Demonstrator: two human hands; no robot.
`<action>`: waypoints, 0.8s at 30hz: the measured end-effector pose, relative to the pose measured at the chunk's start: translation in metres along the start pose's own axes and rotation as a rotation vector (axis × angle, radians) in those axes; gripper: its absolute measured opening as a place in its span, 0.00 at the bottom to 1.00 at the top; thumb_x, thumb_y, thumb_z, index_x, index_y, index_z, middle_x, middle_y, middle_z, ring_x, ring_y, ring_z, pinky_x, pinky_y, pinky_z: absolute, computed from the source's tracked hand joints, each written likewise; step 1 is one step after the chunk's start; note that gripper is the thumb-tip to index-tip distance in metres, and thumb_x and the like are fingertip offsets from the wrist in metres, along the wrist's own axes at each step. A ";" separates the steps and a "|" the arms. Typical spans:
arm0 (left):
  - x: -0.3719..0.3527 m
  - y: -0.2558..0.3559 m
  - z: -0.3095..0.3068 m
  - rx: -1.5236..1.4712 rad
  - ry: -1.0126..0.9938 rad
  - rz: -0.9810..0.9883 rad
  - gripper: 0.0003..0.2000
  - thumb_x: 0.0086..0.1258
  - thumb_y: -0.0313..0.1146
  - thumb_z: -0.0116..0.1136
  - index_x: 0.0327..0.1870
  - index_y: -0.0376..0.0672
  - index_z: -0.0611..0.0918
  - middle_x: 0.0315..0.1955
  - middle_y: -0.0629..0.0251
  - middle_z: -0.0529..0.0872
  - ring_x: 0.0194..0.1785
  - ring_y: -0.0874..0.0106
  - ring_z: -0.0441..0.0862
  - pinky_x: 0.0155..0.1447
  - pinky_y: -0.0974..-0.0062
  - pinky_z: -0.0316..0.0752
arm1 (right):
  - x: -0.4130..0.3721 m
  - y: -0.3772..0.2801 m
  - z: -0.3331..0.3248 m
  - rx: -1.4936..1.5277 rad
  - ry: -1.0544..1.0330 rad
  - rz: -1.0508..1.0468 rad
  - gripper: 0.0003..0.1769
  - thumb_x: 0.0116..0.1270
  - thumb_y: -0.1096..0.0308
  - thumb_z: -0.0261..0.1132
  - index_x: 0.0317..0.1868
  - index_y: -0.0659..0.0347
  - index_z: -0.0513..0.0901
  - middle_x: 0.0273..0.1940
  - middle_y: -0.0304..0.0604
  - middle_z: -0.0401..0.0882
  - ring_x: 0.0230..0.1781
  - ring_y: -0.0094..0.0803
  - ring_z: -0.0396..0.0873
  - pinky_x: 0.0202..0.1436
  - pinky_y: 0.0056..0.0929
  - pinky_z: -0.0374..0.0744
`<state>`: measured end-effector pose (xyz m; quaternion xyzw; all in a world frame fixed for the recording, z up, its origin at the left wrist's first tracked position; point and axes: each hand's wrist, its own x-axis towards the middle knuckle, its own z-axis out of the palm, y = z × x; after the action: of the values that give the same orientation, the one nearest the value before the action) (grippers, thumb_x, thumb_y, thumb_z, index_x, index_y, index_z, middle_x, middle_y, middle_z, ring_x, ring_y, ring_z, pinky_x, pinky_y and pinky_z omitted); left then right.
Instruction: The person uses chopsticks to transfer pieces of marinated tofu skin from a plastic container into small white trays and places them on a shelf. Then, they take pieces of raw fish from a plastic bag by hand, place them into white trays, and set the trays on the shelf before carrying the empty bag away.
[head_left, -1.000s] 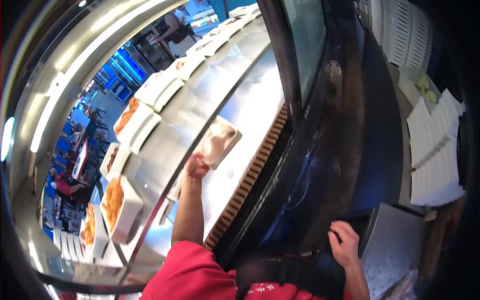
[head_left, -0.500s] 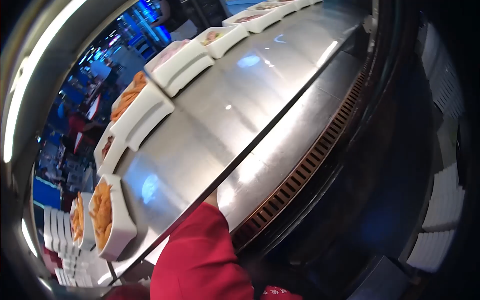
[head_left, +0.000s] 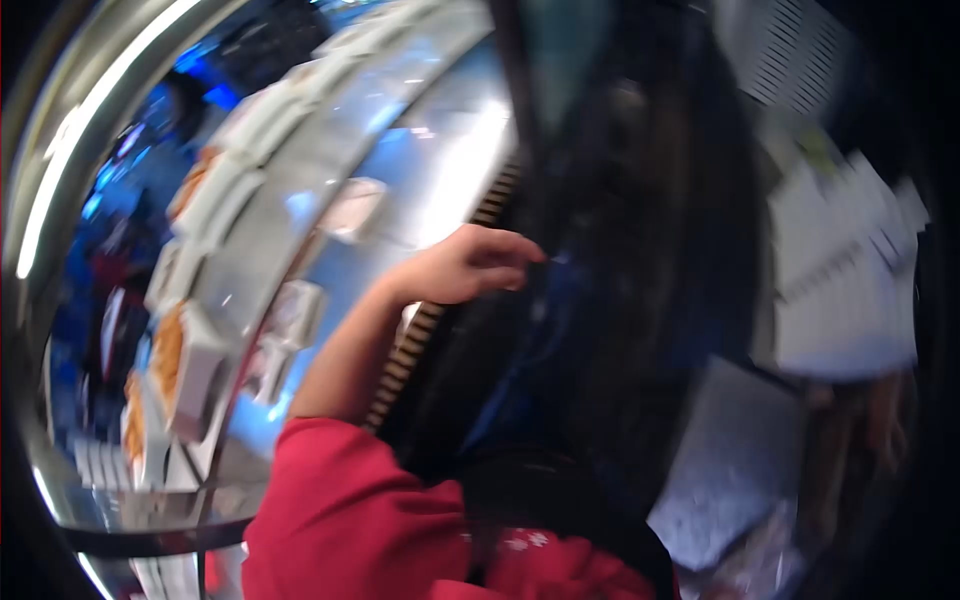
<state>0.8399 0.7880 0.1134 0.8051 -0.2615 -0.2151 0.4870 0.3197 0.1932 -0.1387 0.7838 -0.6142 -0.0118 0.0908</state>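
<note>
My left hand (head_left: 470, 265) reaches out from a red sleeve (head_left: 345, 500) and is bent to the right at the wrist. Its fingers are loosely curved, with a gap between thumb and fingers and nothing visible in them. Beneath the wrist runs a slotted grille (head_left: 405, 350) along the counter's edge. Nearest to the hand on the lower metal surface is a small pale dish (head_left: 355, 208), blurred. Another pale dish (head_left: 295, 312) stands further down beside the forearm. My right hand does not show.
White tubs (head_left: 235, 205) line the upper shelf, one with orange-brown food (head_left: 170, 350). At the right are stacked white containers (head_left: 850, 290) and a grey metal surface (head_left: 735, 460). A dark gap lies between counter and stack. Much is smeared by motion.
My view has swung to the right. My left hand, hidden beneath the upper shelf before, has come out past the counter edge. Dishes on the lower surface now show.
</note>
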 end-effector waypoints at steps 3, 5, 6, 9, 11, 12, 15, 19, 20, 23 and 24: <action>0.045 0.026 0.044 0.091 -0.221 0.174 0.14 0.65 0.22 0.55 0.53 0.36 0.76 0.34 0.67 0.82 0.40 0.78 0.79 0.48 0.79 0.74 | 0.021 0.079 0.103 -0.236 0.118 -0.190 0.38 0.60 0.55 0.58 0.64 0.73 0.59 0.64 0.55 0.63 0.65 0.43 0.61 0.69 0.40 0.57; 0.084 0.036 0.088 -0.150 -0.285 0.170 0.14 0.64 0.23 0.56 0.50 0.34 0.77 0.32 0.69 0.82 0.37 0.80 0.78 0.44 0.82 0.74 | -0.012 -0.006 -0.029 -0.067 -0.217 0.060 0.30 0.56 0.58 0.57 0.61 0.56 0.69 0.65 0.48 0.63 0.65 0.45 0.61 0.68 0.43 0.56; 0.104 0.042 0.112 -0.163 -0.324 0.163 0.13 0.64 0.23 0.56 0.50 0.34 0.77 0.32 0.68 0.82 0.37 0.79 0.79 0.44 0.82 0.74 | -0.002 0.010 0.006 0.047 -0.030 0.124 0.27 0.52 0.59 0.58 0.55 0.53 0.74 0.61 0.49 0.66 0.63 0.45 0.63 0.67 0.47 0.55; 0.159 0.072 0.199 -0.184 -0.477 0.148 0.13 0.65 0.25 0.55 0.50 0.34 0.77 0.33 0.66 0.82 0.37 0.77 0.80 0.44 0.81 0.75 | -0.009 -0.008 -0.035 0.229 -0.077 0.215 0.25 0.49 0.60 0.58 0.51 0.54 0.76 0.58 0.50 0.68 0.64 0.50 0.58 0.67 0.52 0.50; 0.187 0.091 0.260 -0.206 -0.560 0.076 0.13 0.65 0.28 0.57 0.50 0.37 0.77 0.33 0.65 0.82 0.37 0.76 0.81 0.41 0.81 0.75 | -0.002 -0.001 0.007 0.183 -0.032 0.181 0.23 0.50 0.61 0.58 0.50 0.53 0.75 0.58 0.51 0.67 0.64 0.51 0.58 0.64 0.56 0.55; 0.203 0.100 0.283 -0.270 -0.564 0.050 0.14 0.65 0.29 0.57 0.50 0.37 0.76 0.33 0.65 0.82 0.37 0.75 0.81 0.41 0.80 0.75 | -0.014 -0.018 -0.020 0.263 -0.017 0.216 0.22 0.51 0.63 0.59 0.50 0.53 0.75 0.58 0.52 0.66 0.64 0.51 0.58 0.62 0.57 0.59; 0.271 0.136 0.335 -0.475 -0.320 0.051 0.14 0.64 0.34 0.57 0.49 0.40 0.76 0.31 0.65 0.80 0.31 0.72 0.79 0.31 0.77 0.74 | -0.034 -0.035 -0.055 0.416 0.007 0.258 0.23 0.50 0.67 0.60 0.50 0.53 0.75 0.59 0.53 0.65 0.63 0.53 0.59 0.59 0.55 0.65; 0.361 0.193 0.343 -0.636 0.028 -0.150 0.22 0.59 0.55 0.62 0.24 0.43 0.73 0.18 0.66 0.71 0.17 0.72 0.71 0.19 0.76 0.66 | -0.035 -0.034 -0.048 0.477 -0.038 0.227 0.31 0.51 0.67 0.63 0.59 0.45 0.71 0.65 0.55 0.54 0.66 0.56 0.54 0.61 0.52 0.66; 0.385 0.189 0.341 -0.698 -0.086 -0.108 0.22 0.59 0.54 0.62 0.16 0.49 0.70 0.11 0.70 0.66 0.12 0.74 0.66 0.14 0.78 0.62 | -0.031 -0.035 -0.051 0.497 -0.033 0.214 0.29 0.53 0.69 0.60 0.59 0.45 0.72 0.64 0.58 0.53 0.65 0.59 0.54 0.61 0.51 0.66; 0.447 0.175 0.322 -0.560 -0.051 -0.127 0.14 0.58 0.40 0.64 0.20 0.47 0.72 0.15 0.68 0.71 0.15 0.75 0.69 0.14 0.82 0.63 | -0.013 -0.032 -0.059 0.467 -0.138 0.172 0.28 0.53 0.69 0.59 0.58 0.44 0.73 0.62 0.59 0.54 0.61 0.64 0.56 0.57 0.51 0.71; 0.428 0.190 0.317 -0.524 -0.113 -0.154 0.11 0.57 0.37 0.64 0.25 0.44 0.74 0.18 0.66 0.73 0.18 0.74 0.71 0.16 0.81 0.66 | -0.011 -0.032 -0.058 0.470 -0.116 0.151 0.28 0.54 0.69 0.59 0.58 0.41 0.73 0.60 0.58 0.55 0.60 0.61 0.58 0.55 0.49 0.73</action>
<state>0.9389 0.2316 0.1074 0.6560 -0.1617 -0.3564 0.6454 0.3549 0.2183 -0.0878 0.7335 -0.6609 0.0931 -0.1289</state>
